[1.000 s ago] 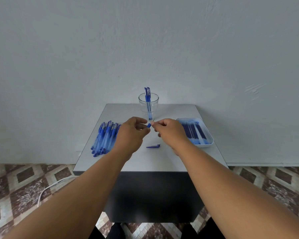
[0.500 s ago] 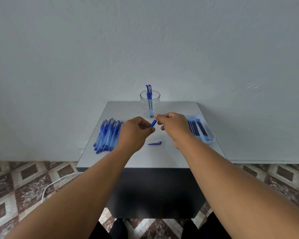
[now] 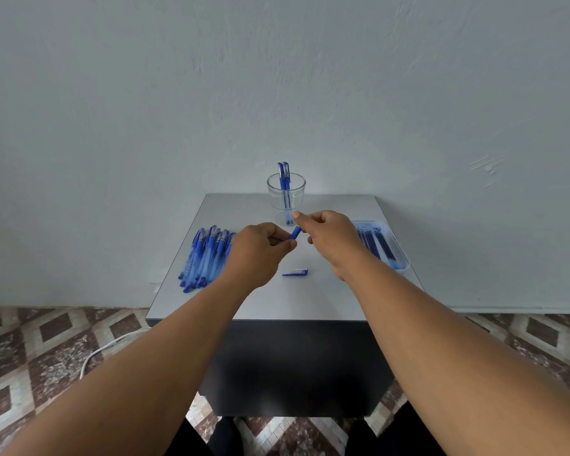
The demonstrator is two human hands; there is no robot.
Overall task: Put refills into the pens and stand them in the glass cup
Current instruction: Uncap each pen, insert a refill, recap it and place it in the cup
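Note:
Both hands meet over the middle of the grey table (image 3: 326,297). My left hand (image 3: 260,250) grips a blue pen (image 3: 295,232), most of it hidden in the fist. My right hand (image 3: 326,233) pinches the pen's exposed blue end. A loose blue pen cap (image 3: 295,273) lies on the table below the hands. The glass cup (image 3: 286,195) stands at the back centre with two blue pens upright in it. A pile of blue pens (image 3: 208,258) lies at the left. A clear tray (image 3: 400,255) with dark blue refills (image 3: 375,243) sits at the right.
The table stands against a pale wall. A white cable (image 3: 102,350) runs across the patterned tile floor at the left. The table's dark front panel faces me, above my feet.
The two hands have drawn slightly apart and risen towards the cup, showing more of the pen's blue end between them. The cap on the table has not moved.

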